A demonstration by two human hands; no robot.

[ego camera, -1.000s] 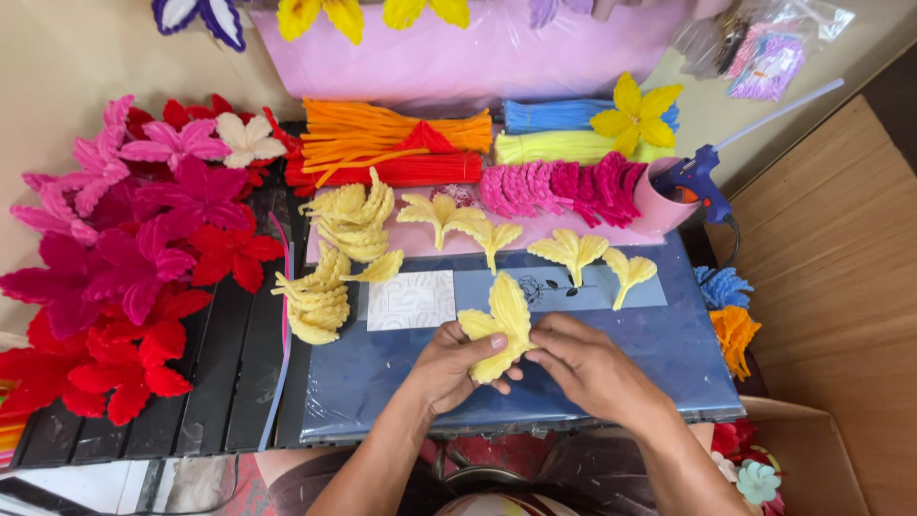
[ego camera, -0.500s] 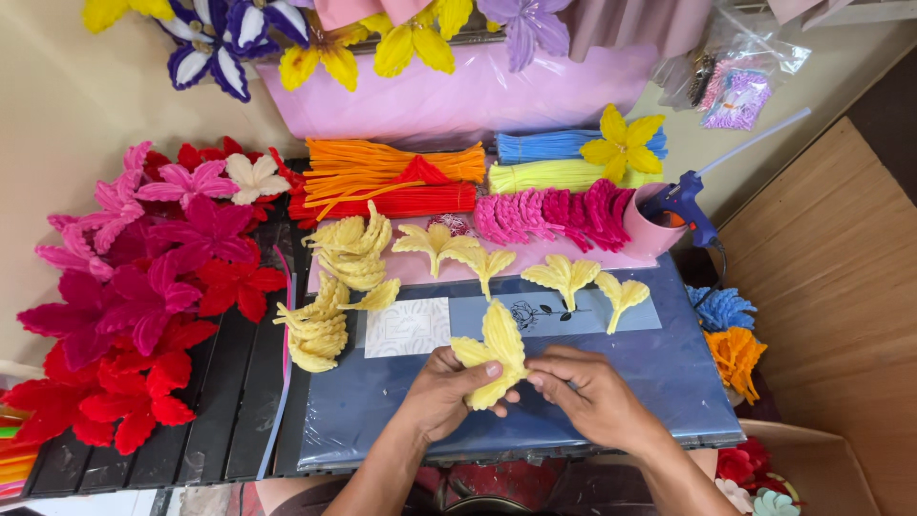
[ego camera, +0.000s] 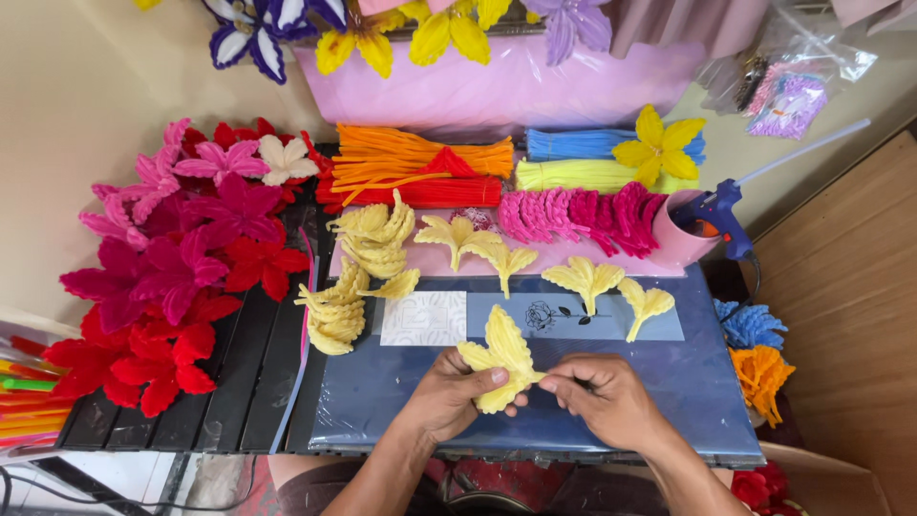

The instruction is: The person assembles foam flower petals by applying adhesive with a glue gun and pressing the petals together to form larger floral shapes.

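Both hands over a blue mat (ego camera: 669,382). Left hand (ego camera: 449,394) cups a yellow flower piece (ego camera: 501,358) from below, thumb on its petals. Right hand (ego camera: 607,397) pinches its base at the right. More yellow pieces (ego camera: 583,277) lie beyond, yellow petals (ego camera: 334,315) piled left. Red and pink flowers (ego camera: 181,287) far left. Blue glue gun (ego camera: 721,215) stands in a pink cup (ego camera: 673,244).

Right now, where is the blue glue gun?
In the head view, the blue glue gun is on the right side, resting in a pink cup beside the row of pink petals, above the blue mat.
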